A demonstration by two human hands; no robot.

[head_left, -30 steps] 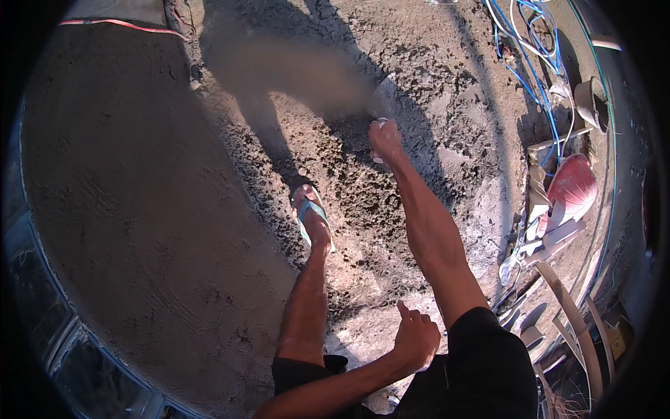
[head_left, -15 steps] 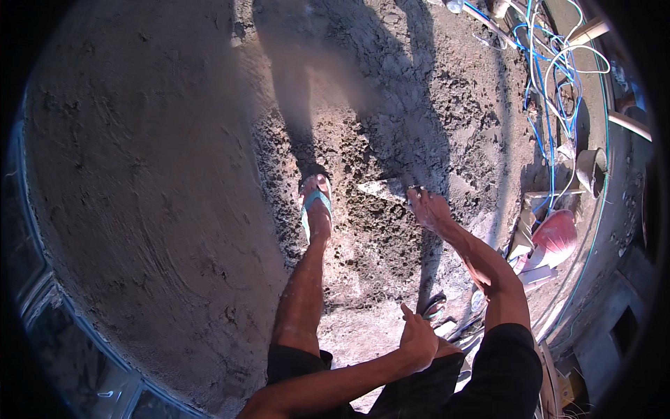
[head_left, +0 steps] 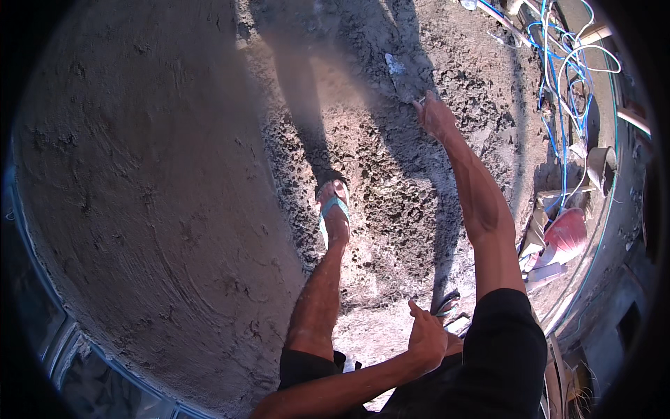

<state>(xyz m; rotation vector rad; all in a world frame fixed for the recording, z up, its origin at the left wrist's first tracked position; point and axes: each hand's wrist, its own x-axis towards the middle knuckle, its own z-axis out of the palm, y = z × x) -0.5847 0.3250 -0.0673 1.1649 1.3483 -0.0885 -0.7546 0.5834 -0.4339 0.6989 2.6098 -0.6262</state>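
My right hand [head_left: 438,117] is closed on a trowel, its arm stretched far forward over the rough ground. The trowel's grey, mortar-smeared blade [head_left: 395,65] points away from me and lies in shadow against the surface. Its handle is mostly hidden by my fingers. Near the lower edge, my left hand [head_left: 427,338] lies by my bent knee, holding nothing that I can see. One digit stands apart; the other fingers are partly hidden. My foot in a teal-strapped sandal [head_left: 333,207] stands on the coarse, pitted strip [head_left: 391,230].
Smooth, wet-looking mortar [head_left: 153,188] covers the left side. Tangled blue and white cables [head_left: 569,77] lie at the far right, above a red bowl-shaped container [head_left: 567,234] and a cut ring of pipe [head_left: 601,167]. A metal-edged frame [head_left: 66,342] borders the lower left.
My right hand has moved forward with the trowel, from beside my foot to well beyond it, and the blade has turned to point away. My left hand stays by my knee.
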